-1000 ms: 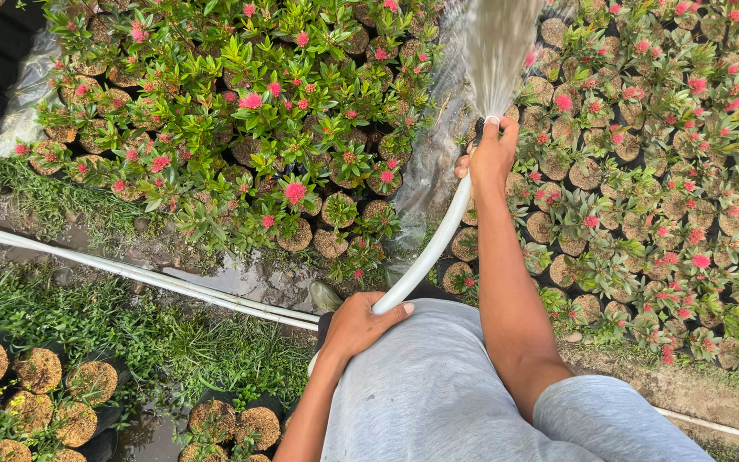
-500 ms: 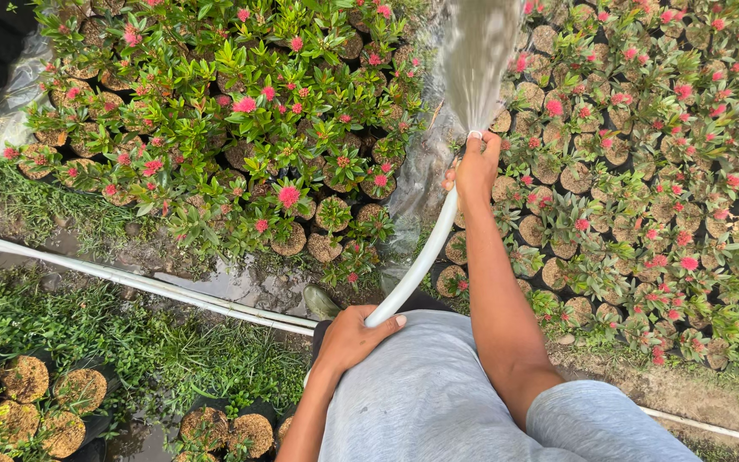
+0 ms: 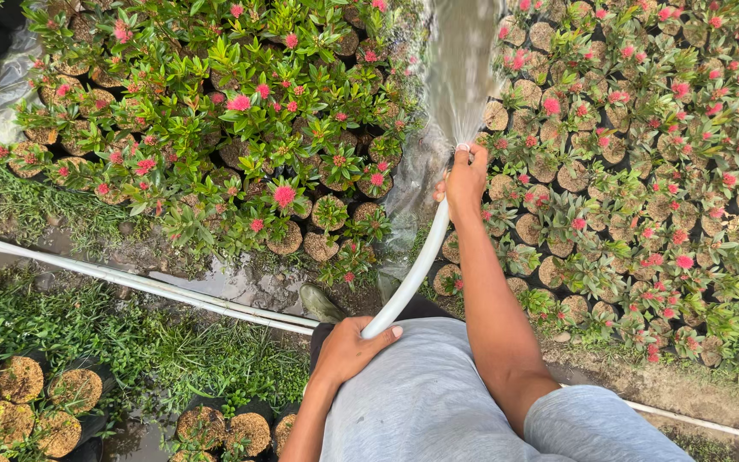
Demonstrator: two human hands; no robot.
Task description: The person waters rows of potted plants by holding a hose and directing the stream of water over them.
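Right fingers [image 3: 462, 156] pinch the mouth of the white hose [image 3: 412, 272], fanning water spray [image 3: 459, 64] up between the two beds of potted pink-flowered plants [image 3: 241, 128]. Left hand [image 3: 348, 349] grips the hose lower down, near the waist. Puddles beside the hose show wet ground; how much bed is watered can't be told.

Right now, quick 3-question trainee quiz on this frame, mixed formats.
1. True or false: the right hand grips the white hose at its spraying end.
2. The left hand holds the hose: A) near the person's body B) at the nozzle end C) not at all
3. Fill in: the water spray fans out over potted plants with ____ flowers.

Key: 1 true; 2 A; 3 pink.
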